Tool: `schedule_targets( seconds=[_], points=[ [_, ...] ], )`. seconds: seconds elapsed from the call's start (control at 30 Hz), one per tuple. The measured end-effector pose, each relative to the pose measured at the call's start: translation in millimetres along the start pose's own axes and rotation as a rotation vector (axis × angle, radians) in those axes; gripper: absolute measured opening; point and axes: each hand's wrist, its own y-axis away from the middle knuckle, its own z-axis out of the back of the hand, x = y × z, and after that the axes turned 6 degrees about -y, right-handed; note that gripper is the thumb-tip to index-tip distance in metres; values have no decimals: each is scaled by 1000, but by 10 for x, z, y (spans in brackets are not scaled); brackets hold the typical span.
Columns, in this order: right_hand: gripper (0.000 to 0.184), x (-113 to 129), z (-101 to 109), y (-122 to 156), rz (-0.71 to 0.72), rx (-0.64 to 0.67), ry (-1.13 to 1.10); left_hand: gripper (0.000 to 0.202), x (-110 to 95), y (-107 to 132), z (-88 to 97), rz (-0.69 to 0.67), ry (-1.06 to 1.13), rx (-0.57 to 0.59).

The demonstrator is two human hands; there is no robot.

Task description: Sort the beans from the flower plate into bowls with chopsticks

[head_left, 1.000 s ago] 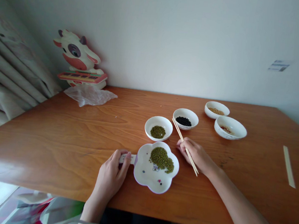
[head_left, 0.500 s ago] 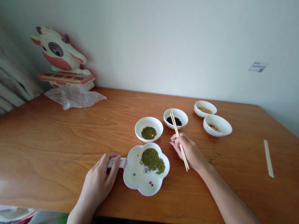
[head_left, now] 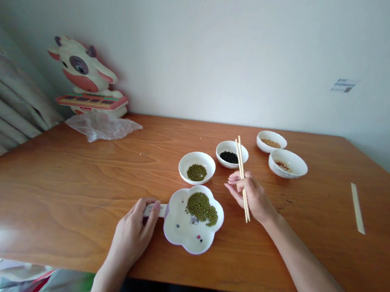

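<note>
My left hand (head_left: 137, 227) is closed round the short handle of a white flower-shaped bowl (head_left: 185, 238) with a lilac rim. Green mung beans (head_left: 201, 207) are heaped toward its far side, and a dark bean-sized dot lies near the front edge. My right hand (head_left: 251, 193) grips a pair of wooden chopsticks (head_left: 241, 172), tips up and away, over the right part of the black bean bowl (head_left: 220, 159). I see nothing between the tips. Black beans (head_left: 229, 157) fill that bowl's bottom. A white bowl (head_left: 183, 169) with mung beans stands just behind the flower-shaped one.
Two more white bowls stand at the back right, one with tan grains (head_left: 271, 143), one with reddish-brown bits (head_left: 282, 166). A flat paper chopstick sleeve (head_left: 358, 208) lies far right. At the back left are a cow toy keyboard (head_left: 90, 79) and a crumpled plastic bag (head_left: 102, 128).
My right hand has tilted the chopsticks, their tips shifting right and farther away, off the middle of the black bean bowl. The left hand still holds the handle. The view has shifted slightly.
</note>
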Motion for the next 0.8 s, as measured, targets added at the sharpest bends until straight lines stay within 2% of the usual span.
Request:
schedule_targets(
  seconds=[0.27, 0.53, 0.67, 0.8],
  points=[
    [30, 4, 44, 13, 84, 18, 98, 29, -14, -1, 11, 12, -4, 7],
    [32, -13, 64, 37, 133, -20, 75, 28, -2, 1, 8, -8, -17, -10],
    [35, 55, 49, 28, 133, -87, 21, 27, 19, -1, -1, -2, -33, -8],
    [37, 168, -27, -38, -76, -313, -194, 28, 25, -5, -9, 6, -17, 2]
  ],
)
